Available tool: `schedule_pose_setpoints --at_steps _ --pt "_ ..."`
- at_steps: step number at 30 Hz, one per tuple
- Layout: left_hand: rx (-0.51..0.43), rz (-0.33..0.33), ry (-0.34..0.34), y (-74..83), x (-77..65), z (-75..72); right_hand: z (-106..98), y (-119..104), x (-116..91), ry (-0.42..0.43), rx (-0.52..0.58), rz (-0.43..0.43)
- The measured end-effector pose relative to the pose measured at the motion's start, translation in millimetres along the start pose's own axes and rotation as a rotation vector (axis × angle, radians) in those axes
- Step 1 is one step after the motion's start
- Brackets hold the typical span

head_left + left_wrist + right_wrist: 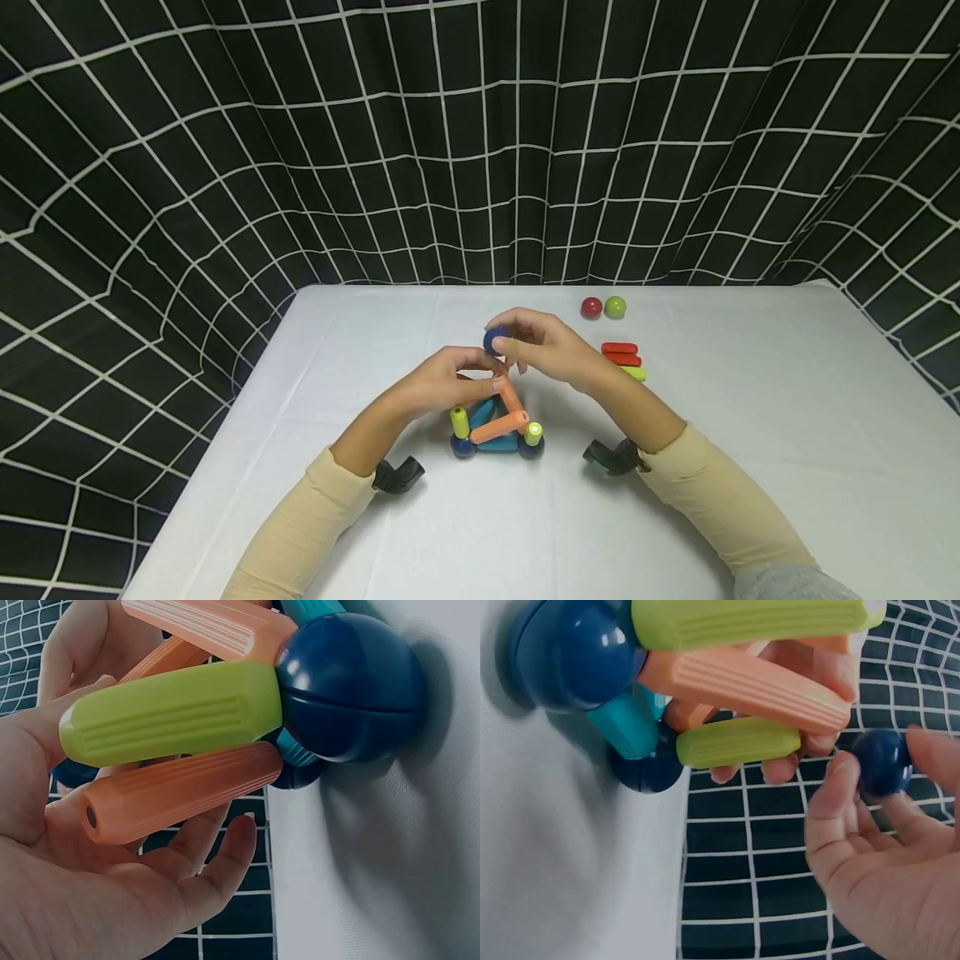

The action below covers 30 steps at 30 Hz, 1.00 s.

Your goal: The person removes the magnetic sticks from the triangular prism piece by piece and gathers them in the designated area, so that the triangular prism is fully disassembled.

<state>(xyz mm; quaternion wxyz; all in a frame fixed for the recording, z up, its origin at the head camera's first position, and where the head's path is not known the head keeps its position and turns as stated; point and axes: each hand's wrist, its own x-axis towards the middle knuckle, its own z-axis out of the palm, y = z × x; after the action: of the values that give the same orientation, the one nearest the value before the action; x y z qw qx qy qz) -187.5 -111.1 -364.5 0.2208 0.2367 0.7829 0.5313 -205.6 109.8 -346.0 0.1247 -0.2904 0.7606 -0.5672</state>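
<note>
My right hand (555, 348) pinches a dark blue ball (883, 766) between thumb and fingers, above the top of a small stick-and-ball frame. The left hand (438, 382) reaches in from the left, thumb and fingers closed about the upper ends of the orange sticks (512, 393). Blue balls (463, 447) form the frame's corners on the table, joined by teal sticks (498, 443). Lime sticks (172, 712) rise from the corner balls, and another orange stick (495, 428) slants across the front. Part of the frame's far side is hidden behind the hands.
Beyond the right hand, a red ball (591, 308) and a green ball (615, 307) sit side by side. Red sticks (619, 348) and a lime stick (634, 373) lie near the right forearm. A black grid-patterned curtain (480, 150) borders the white table (750, 400).
</note>
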Motion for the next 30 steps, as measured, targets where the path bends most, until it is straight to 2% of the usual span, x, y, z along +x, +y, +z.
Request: schedule_pose_setpoints --at_steps 2,5,10,14,17,20,25,30 --pt "-0.004 -0.006 0.000 0.6 -0.1 0.6 -3.8 2.1 0.2 0.021 0.062 0.010" --pt "0.001 -0.018 0.005 0.8 -0.3 0.9 -11.0 4.9 0.0 0.029 0.099 0.026" --pt "0.025 -0.041 0.021 1.2 0.0 1.1 -23.1 7.3 0.1 0.041 0.062 0.070" --pt "0.035 -0.070 0.034 2.1 0.2 0.8 -32.9 13.3 3.3 0.094 0.011 0.096" --pt "0.041 -0.088 0.039 1.9 0.4 0.5 -41.9 20.0 6.7 0.137 -0.091 0.103" --pt "0.045 -0.090 0.043 0.8 1.0 0.8 -54.1 27.4 11.1 0.164 -0.257 0.090" --pt "0.053 -0.085 0.047 0.1 1.3 1.2 -77.7 34.9 17.9 0.167 -0.505 0.115" --pt "0.070 -0.082 0.046 1.5 1.0 0.9 -91.8 38.4 23.9 0.157 -0.628 0.167"
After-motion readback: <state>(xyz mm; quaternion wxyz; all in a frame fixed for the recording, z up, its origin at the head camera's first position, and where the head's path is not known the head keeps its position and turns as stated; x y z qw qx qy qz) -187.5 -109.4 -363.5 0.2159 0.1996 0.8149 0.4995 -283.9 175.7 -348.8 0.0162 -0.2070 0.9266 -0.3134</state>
